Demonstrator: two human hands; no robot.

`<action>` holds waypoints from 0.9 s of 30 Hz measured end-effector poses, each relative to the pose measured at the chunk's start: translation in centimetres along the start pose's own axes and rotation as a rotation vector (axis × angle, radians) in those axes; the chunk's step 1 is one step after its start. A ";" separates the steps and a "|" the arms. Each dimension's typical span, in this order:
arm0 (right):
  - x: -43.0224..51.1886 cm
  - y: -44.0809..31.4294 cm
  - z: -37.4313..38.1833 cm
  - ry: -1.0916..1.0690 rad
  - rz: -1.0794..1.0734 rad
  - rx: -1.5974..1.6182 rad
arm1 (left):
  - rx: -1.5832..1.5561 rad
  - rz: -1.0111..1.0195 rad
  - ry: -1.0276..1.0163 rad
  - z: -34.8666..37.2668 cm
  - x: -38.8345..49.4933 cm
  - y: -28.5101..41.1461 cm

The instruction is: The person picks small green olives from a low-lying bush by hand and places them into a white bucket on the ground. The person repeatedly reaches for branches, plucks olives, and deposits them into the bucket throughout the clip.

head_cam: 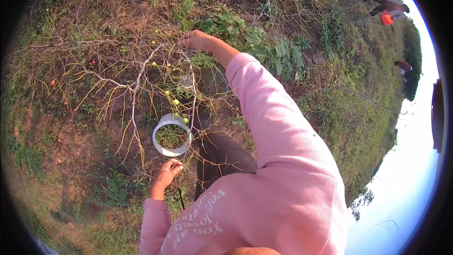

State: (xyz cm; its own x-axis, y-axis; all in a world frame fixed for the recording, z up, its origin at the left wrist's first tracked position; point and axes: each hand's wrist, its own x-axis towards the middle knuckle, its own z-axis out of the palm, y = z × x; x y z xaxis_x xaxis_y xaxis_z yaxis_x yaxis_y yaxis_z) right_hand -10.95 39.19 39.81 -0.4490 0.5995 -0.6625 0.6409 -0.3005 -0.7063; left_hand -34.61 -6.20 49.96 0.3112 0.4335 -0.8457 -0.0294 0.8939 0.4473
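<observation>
Up beyond the bucket, my right hand (193, 39) has its fingers closed on the upper part of a thin, bare branch (193, 88) with many fine twigs. My left hand (167, 174) is low in the view, below the bucket, fingers bent near the branch's lower end; whether they grip it is too small to tell. Between the hands is a white plastic bucket (170, 152), partly filled with small round fruit (171, 136), mostly green with some reddish-brown. Several green fruits (175, 102) hang on twigs just above its rim.
A forked grey branch (136, 88) with yellowish twigs spreads left of the bucket. My trousered leg (223, 148) is beside the bucket. Leafy weeds (283, 55) grow to the right. Red fruits (52, 83) dot the left. Far off are a person (391, 4) with a red container (386, 17) and another person (403, 66).
</observation>
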 end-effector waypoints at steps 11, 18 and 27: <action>-5.7 2.0 -4.7 0.021 -0.003 1.094 | -0.033 -0.043 -0.049 0.8 -0.4 3.1; -11.3 -2.4 -6.5 -0.052 -0.208 1.147 | 0.044 0.014 0.025 1.4 -0.9 3.7; -13.0 -10.9 -3.4 -0.137 -0.281 0.806 | 0.074 0.132 -0.003 1.8 -1.3 3.3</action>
State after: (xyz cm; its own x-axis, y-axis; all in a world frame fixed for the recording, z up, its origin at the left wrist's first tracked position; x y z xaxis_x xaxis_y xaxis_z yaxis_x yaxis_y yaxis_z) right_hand -9.91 37.17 56.97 -0.6287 0.6515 -0.4246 -0.1186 -0.6200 -0.7756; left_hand -33.37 -4.03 53.02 0.3123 0.5466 -0.7770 -0.0001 0.8179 0.5753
